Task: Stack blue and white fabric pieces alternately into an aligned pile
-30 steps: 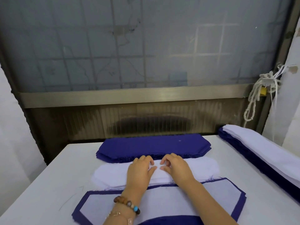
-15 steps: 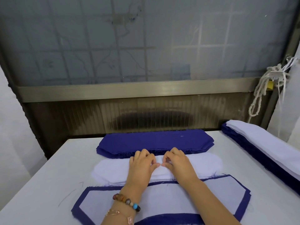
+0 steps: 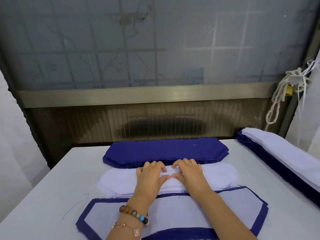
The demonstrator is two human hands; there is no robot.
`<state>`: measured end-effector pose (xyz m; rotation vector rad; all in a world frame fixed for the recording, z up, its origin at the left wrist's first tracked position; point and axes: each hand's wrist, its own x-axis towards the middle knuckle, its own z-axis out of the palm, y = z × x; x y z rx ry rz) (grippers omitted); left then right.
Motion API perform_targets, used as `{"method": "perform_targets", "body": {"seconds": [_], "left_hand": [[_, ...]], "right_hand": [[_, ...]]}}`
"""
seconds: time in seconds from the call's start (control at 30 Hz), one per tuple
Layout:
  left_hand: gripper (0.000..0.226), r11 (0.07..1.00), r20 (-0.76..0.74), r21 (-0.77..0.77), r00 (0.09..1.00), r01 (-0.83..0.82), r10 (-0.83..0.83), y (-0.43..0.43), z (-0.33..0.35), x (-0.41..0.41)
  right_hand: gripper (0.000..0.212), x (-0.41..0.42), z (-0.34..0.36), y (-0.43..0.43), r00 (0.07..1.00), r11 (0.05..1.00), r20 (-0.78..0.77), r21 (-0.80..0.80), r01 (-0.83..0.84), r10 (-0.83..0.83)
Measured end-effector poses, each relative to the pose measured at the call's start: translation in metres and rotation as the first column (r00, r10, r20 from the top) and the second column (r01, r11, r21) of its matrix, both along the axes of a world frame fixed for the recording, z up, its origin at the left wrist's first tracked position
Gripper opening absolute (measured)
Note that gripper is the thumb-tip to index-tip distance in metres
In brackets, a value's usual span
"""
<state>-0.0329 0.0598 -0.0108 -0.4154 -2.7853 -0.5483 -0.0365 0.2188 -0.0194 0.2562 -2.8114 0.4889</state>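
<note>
To my left the worktop [image 3: 52, 196] lies open, with room to reach past the ends of the stacks. Ahead, the blue fabric stack [image 3: 164, 151] sits just beyond the white fabric stack [image 3: 121, 181], close under the ribbed wall panel [image 3: 155, 122]. On my right a long white-over-blue pile [image 3: 285, 161] lines the worktop's edge, leaving an open strip between it and the middle stacks

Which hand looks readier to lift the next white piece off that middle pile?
Right, only slightly. Both the left hand and right hand rest midway along the white pile, thumbs nearly touching, but the right's fingers look more curled into the fabric. Lifting evenly probably needs both.
</note>
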Motion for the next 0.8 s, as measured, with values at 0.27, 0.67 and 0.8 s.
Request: {"method": "perform_targets", "body": {"seconds": [0.27,0.67,0.8], "left_hand": [[0.008,0.997,-0.092,-0.014,0.992,0.080,-0.081,0.000,0.003,0.007],[0.025,0.968,0.024,-0.155,0.979,-0.198,0.204,-0.050,0.010,-0.007],[0.017,0.926,0.082,-0.180,0.933,-0.333,0.351,-0.086,0.020,-0.007]], "right_hand": [[0.025,0.003,-0.003,0.001,0.996,1.000,-0.090,-0.003,-0.016,0.015],[0.025,0.001,0.020,0.071,0.969,0.956,0.172,0.262,0.130,-0.179],[0.029,0.003,0.037,0.111,0.907,0.884,0.261,0.422,0.200,-0.330]]}}
